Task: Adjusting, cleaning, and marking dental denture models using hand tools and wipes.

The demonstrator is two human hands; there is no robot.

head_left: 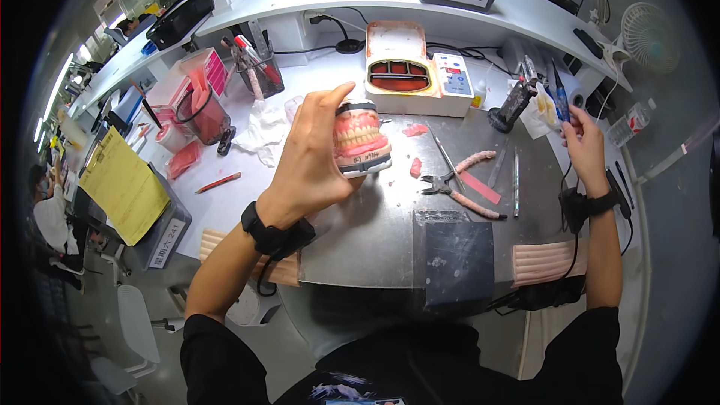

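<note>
My left hand is closed round a dental model, two plaster casts with pink gum wax and a row of teeth between them. The model is held up over the left part of the metal bench plate, front teeth towards me. At the far right, my right hand pinches the lower end of a slim blue electric wax pen, its tip pointing away from me. A crumpled tissue lies just beside the pen. Between my hands, pliers with pink-wrapped handles rest on the plate.
Behind the plate stands a wax heater with red wax in compartments. Pink wax scraps, a pink strip and slim metal tools lie near the pliers. A black burner-like stand, a bottle and a fan are at right.
</note>
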